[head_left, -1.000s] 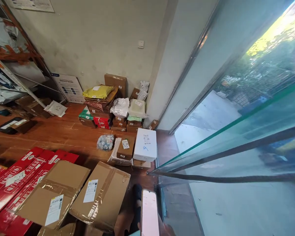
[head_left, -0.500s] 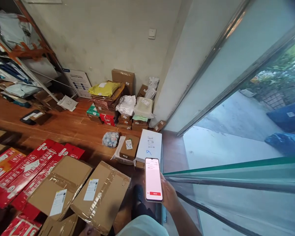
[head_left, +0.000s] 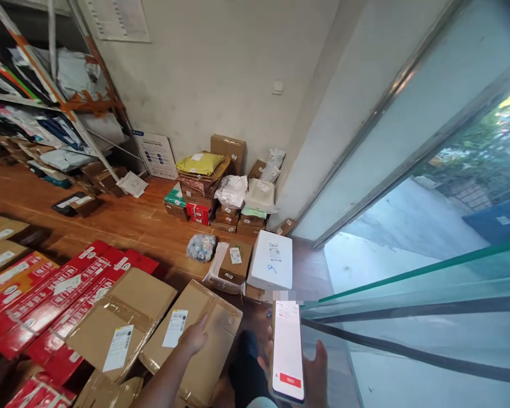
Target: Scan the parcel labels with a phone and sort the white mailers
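Where the lower centre of the frame shows our right hand [head_left: 312, 371] gripping a phone [head_left: 287, 350], its lit screen upright, our left hand [head_left: 194, 338] rests unclenched on a taped, labelled cardboard box [head_left: 191, 340] on the floor. We judge the one-handed grip risky: leaning could tip the phone out.

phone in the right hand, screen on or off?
On. The slim smartphone in the right hand shows a lit white screen with a red bar near its bottom edge; the text is too small to read.
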A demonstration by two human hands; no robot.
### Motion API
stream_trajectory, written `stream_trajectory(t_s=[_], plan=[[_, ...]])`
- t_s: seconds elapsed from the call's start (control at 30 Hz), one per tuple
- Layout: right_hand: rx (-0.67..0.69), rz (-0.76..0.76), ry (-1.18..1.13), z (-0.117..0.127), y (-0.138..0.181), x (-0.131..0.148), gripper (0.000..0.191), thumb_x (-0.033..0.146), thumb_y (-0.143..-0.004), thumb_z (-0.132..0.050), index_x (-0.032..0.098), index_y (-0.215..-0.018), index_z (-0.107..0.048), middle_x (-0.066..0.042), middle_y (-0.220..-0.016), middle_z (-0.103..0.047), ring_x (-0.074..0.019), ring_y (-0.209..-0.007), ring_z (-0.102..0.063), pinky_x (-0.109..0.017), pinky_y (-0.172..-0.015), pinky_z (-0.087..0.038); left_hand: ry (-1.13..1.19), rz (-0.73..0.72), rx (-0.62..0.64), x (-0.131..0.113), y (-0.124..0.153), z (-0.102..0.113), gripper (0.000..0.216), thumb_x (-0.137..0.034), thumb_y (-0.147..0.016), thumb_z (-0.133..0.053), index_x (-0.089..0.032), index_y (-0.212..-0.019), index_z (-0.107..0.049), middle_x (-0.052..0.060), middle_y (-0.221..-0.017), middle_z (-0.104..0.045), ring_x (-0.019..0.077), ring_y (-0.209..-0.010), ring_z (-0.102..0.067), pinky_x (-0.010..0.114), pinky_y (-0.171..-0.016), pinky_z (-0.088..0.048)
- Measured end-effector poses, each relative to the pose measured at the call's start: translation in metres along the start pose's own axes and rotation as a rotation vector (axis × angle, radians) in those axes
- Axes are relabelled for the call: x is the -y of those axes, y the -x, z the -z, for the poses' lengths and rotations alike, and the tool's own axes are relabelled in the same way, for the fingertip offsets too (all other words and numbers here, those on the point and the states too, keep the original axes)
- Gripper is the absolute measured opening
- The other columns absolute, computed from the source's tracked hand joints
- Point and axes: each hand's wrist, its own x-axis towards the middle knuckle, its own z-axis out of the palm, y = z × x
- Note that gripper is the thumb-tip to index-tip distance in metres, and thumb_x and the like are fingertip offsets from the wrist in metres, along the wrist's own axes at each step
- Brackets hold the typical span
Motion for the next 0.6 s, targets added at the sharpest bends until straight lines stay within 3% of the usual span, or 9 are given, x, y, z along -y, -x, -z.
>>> stream_trajectory(t_s=[0.17, 0.23, 0.33, 0.4, 0.5, 0.6], plan=[[-0.063, -0.069, 0.101, 0.025, -0.03, 0.0, 0.056, 0.055, -0.052, -0.077, 0.012, -0.089, -0.072, -0.01, -0.087, -0.075, -0.022, -0.078, -0.068, -0.035, -0.083, -0.051, -0.066, -0.001, 0.01, -0.035, -0.057, 0.015, 0.043, -0.025, -0.087, -0.052, -0.014, -0.128, -0.047, 0.014, -0.117, -0.06, 0.0262, -0.109, -0.057, 0.047, -0.094, -0.043], [-0.17, -0.092, 0.169, 0.043, -0.059, 0.007, 0.053, 0.051, -0.05, -0.081, 0.011, -0.084, -0.072, -0.011, -0.082, -0.075, -0.0224, -0.075, -0.069, -0.035, -0.079, -0.053, -0.058, 0.018, 0.022, -0.038, -0.072, 0.018, 0.042, -0.024, -0.087, -0.052, -0.014, -0.127, -0.048, 0.014, -0.117, -0.06, 0.0257, -0.108, -0.057, 0.045, -0.094, -0.042], [-0.394, 0.011, 0.196, 0.071, -0.124, 0.028, 0.044, 0.046, -0.05, -0.083, 0.015, -0.08, -0.071, -0.007, -0.079, -0.076, -0.0237, -0.072, -0.07, -0.037, -0.076, -0.055, -0.015, 0.083, 0.037, -0.034, -0.098, 0.022, 0.044, -0.023, -0.086, -0.05, -0.012, -0.129, -0.048, 0.017, -0.117, -0.058, 0.0261, -0.106, -0.059, 0.039, -0.093, -0.043], [-0.487, 0.041, 0.214, 0.085, -0.176, 0.053, 0.047, 0.047, -0.045, -0.085, 0.018, -0.079, -0.069, -0.006, -0.079, -0.076, -0.0259, -0.075, -0.07, -0.039, -0.078, -0.055, 0.019, 0.154, 0.035, -0.029, -0.122, 0.026, 0.048, -0.023, -0.086, -0.047, -0.009, -0.132, -0.044, 0.02, -0.118, -0.057, 0.0275, -0.106, -0.059, 0.037, -0.093, -0.043], [-0.549, -0.036, 0.336, 0.1, -0.249, 0.108, 0.064, 0.057, -0.036, -0.085, 0.019, -0.084, -0.067, -0.008, -0.085, -0.076, -0.0312, -0.091, -0.069, -0.042, -0.084, -0.054, 0.067, 0.266, 0.039, -0.02, -0.164, 0.029, 0.049, -0.019, -0.087, -0.042, -0.005, -0.134, -0.042, 0.022, -0.118, -0.057, 0.0279, -0.108, -0.059, 0.036, -0.096, -0.041], [-0.601, 0.006, 0.573, 0.118, -0.294, 0.165, 0.071, 0.061, -0.031, -0.084, 0.019, -0.086, -0.066, -0.01, -0.093, -0.074, -0.037, -0.106, -0.062, -0.046, -0.085, -0.054, 0.129, 0.35, 0.047, -0.013, -0.213, 0.025, 0.047, -0.017, -0.086, -0.042, -0.002, -0.13, -0.046, 0.022, -0.12, -0.058, 0.028, -0.114, -0.056, 0.035, -0.099, -0.039]])
